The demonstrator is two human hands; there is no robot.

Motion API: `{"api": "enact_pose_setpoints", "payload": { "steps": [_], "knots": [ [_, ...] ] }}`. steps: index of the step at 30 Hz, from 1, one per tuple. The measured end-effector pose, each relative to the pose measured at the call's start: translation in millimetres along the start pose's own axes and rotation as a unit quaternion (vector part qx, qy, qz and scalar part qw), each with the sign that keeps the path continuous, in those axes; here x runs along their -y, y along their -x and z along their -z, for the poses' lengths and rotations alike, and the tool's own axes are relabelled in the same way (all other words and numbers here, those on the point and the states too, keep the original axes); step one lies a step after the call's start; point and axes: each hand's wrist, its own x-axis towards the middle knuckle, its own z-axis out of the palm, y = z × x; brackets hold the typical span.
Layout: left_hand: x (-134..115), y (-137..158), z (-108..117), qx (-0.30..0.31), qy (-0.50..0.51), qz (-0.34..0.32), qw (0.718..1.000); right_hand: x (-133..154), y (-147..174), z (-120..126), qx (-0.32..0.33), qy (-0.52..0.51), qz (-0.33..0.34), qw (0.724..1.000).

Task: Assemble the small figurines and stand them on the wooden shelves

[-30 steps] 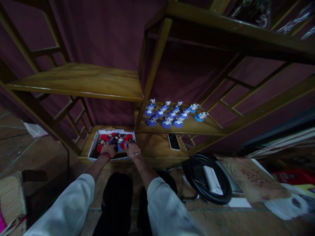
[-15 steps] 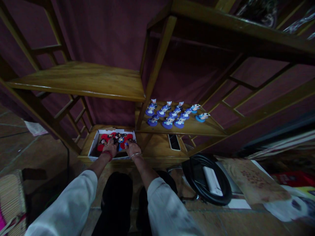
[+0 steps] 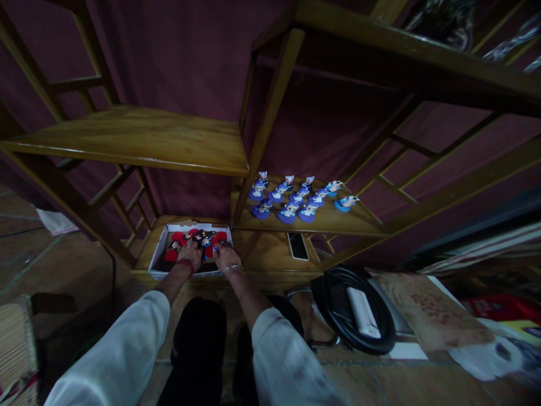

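A shallow white cardboard box [image 3: 157,260] sits on the lowest shelf at left, holding several small figurines with red bases [image 3: 171,255]. Inside it, my left hand [image 3: 190,256] reaches down with its fingers curled among the dark-haired figurines [image 3: 202,234]; the fingertips are partly hidden. My right hand [image 3: 226,257] is at the box's right side, fingers bent together around a small figurine that is mostly covered. Between the two hands is a blue-haired figurine [image 3: 206,242]. A red bead bracelet circles my left wrist, a silver bangle my right.
On the raised shelf [image 3: 355,223] at right stand several purple-based figurines [image 3: 288,212] and two light-blue-based ones [image 3: 345,203]. A phone [image 3: 298,246] lies on the low shelf. The upper left shelf [image 3: 135,138] overhangs the box. A coiled black hose [image 3: 386,332] is on the floor.
Both hands stay in the box with only slight finger movement. Less of the blue base between them shows now. The whole view has shifted slightly.
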Motion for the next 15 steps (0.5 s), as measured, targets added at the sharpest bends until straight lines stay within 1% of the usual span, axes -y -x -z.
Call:
{"api": "enact_pose_setpoints", "payload": {
  "steps": [4,9,15],
  "knots": [
    [-0.4,0.5,0.3,-0.006,0.001,-0.001,1.000,1.1,1.4,2.4,0.000,-0.005,0.006,1.000],
    [-0.5,0.1,-0.5,-0.011,0.006,-0.003,1.000,2.7,1.8,4.9,0.010,-0.004,-0.003,1.000],
    [-1.5,1.3,0.1,-0.025,0.013,-0.015,0.999,2.6,2.4,4.9,-0.005,-0.007,0.008,1.000]
  ]
}}
